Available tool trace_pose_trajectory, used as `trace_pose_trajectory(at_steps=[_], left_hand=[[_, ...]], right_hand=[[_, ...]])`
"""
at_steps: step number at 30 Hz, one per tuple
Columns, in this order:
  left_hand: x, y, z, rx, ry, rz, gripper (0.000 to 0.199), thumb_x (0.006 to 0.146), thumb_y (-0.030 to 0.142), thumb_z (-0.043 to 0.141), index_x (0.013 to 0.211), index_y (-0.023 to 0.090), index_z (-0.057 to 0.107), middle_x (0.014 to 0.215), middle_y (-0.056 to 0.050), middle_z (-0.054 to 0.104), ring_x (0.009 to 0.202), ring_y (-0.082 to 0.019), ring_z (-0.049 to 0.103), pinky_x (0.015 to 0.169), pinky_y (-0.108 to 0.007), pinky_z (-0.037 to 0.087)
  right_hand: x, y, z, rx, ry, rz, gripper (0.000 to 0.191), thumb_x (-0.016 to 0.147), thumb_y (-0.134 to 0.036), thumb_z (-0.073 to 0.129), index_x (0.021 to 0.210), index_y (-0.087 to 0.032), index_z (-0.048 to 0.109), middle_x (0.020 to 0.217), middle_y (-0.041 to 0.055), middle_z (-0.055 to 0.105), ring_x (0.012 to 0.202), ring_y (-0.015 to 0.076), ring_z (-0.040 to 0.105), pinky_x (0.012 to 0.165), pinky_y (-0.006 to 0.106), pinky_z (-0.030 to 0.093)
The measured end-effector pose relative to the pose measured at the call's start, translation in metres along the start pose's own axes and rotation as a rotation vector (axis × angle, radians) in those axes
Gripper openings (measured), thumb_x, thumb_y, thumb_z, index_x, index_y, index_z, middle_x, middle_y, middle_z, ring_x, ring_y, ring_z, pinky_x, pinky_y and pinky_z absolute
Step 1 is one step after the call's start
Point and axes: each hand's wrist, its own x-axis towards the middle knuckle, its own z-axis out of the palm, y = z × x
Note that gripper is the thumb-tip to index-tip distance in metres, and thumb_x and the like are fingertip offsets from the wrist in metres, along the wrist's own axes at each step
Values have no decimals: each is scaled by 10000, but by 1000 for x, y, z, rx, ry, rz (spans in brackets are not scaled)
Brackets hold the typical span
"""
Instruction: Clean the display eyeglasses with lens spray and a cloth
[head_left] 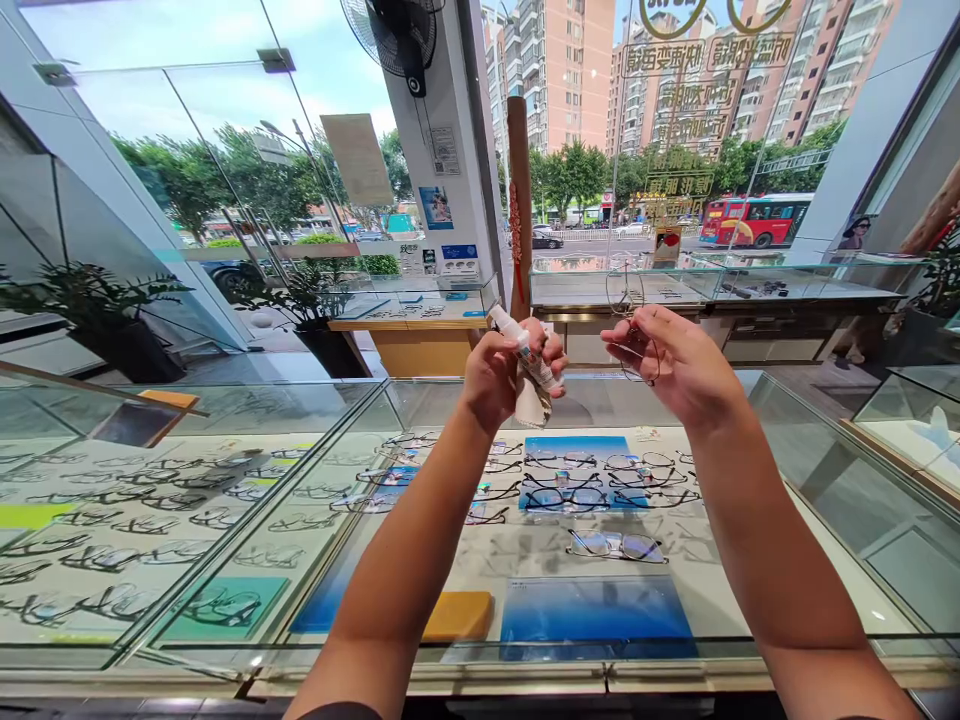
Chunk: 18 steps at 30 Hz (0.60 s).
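Observation:
Both my arms reach out over a glass display case [382, 400]. In my left hand [491, 378] I grip a small white spray bottle [534, 360], tilted with its nozzle end up and to the left. A beige cleaning cloth [531, 402] hangs below the bottle from the same hand. My right hand [679, 365] pinches a pair of thin-rimmed eyeglasses [625, 292], held up so that a lens stands above the fingertips. Part of the glasses is hidden behind my fingers. The two hands are apart, at about the same height.
Inside the case lie rows of eyeglasses [566, 497], blue sheets [596, 615] and a yellow block [459, 614]. Another glass counter [750, 285] stands along the window. A wooden post [518, 150], potted plants [315, 310] and a wall fan [394, 35] are beyond.

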Motion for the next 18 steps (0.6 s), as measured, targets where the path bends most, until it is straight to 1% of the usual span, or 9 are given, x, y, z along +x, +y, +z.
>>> trace_pose_trajectory(at_steps=[2,3,4,6,9,11,13,15,18], left_hand=[[-1,0,3,64,-22,-63,495,796,650,688,699,204,498,768,-26,501,712,-193,585,511,-312,552],[-1,-1,5,101,-21,-86,594,813,768,630,679,205,494,752,-30,496,699,-195,582,498,-313,540],[-1,-1,6,141,-9,-94,672,829,854,558,661,207,491,733,-31,488,680,-194,577,484,-309,522],[0,-4,7,240,42,-70,762,860,935,424,626,213,496,696,-34,470,639,-185,562,463,-299,485],[3,-9,4,455,156,40,827,890,948,321,618,208,570,669,-53,507,582,-165,543,470,-300,453],[5,-12,-1,615,224,104,815,893,931,367,646,197,622,661,-53,542,556,-152,537,500,-303,443],[8,-14,-5,749,274,154,755,890,892,459,671,190,632,664,-39,555,564,-145,531,537,-301,436],[10,-17,-8,838,294,194,697,891,848,523,681,190,615,683,-28,550,607,-152,524,572,-299,438],[12,-21,-10,885,269,249,619,929,769,555,716,190,608,739,-28,547,684,-166,512,614,-295,445]], right_hand=[[-1,3,3,-2,-36,32,356,768,-490,942,851,-255,688,949,9,779,1016,184,736,1015,356,587],[-1,4,4,-16,-50,41,364,765,-490,948,847,-252,684,938,8,775,1004,181,733,1003,352,584],[-1,6,6,-37,-66,49,375,764,-496,951,841,-247,681,926,9,771,986,177,728,995,350,581],[-1,9,8,-84,-103,60,397,763,-517,951,830,-241,673,900,10,759,949,172,715,999,360,574],[-2,11,11,-140,-164,54,409,778,-543,938,824,-245,662,879,9,743,922,175,694,1022,385,558],[-3,12,13,-181,-197,32,400,798,-551,919,824,-249,659,874,10,732,913,180,678,1015,393,548],[-4,12,15,-220,-224,14,396,818,-561,896,825,-249,652,872,14,723,904,186,663,997,399,538],[-4,12,17,-249,-240,-2,399,829,-571,879,827,-248,644,866,15,714,895,191,650,975,403,530],[-6,13,18,-281,-249,-25,391,855,-568,858,822,-248,636,863,16,710,885,194,639,945,403,517]])
